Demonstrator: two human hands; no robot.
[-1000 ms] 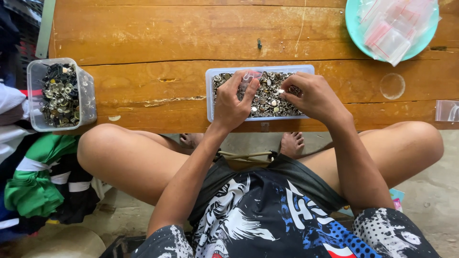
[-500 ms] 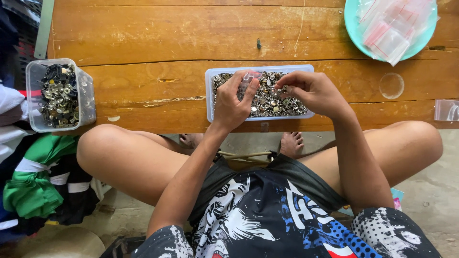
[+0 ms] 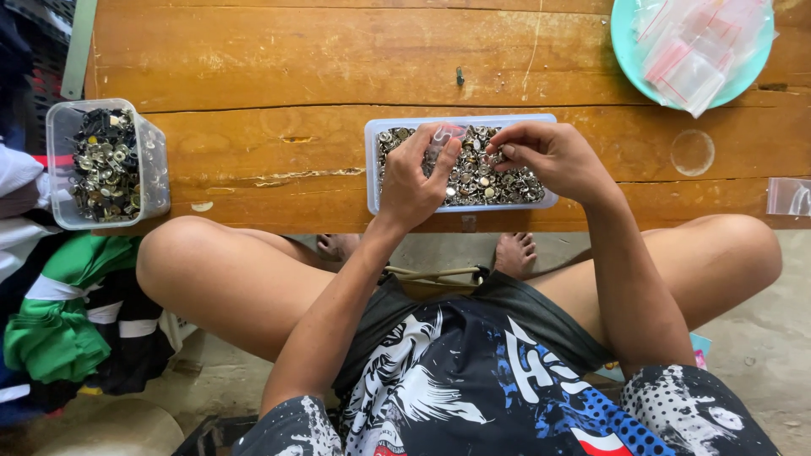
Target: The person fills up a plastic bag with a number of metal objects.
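While a small clear bag (image 3: 443, 139) is held upright in the left hand (image 3: 418, 181) over the tray of metal studs (image 3: 460, 165) (on the worktop (image 3: 279, 67)), a stud is pinched just beside it in the right hand (image 3: 549, 156).

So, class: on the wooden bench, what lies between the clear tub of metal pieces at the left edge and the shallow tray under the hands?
In the head view, only bare scratched wood: nothing lies between the clear tub and the shallow tray.
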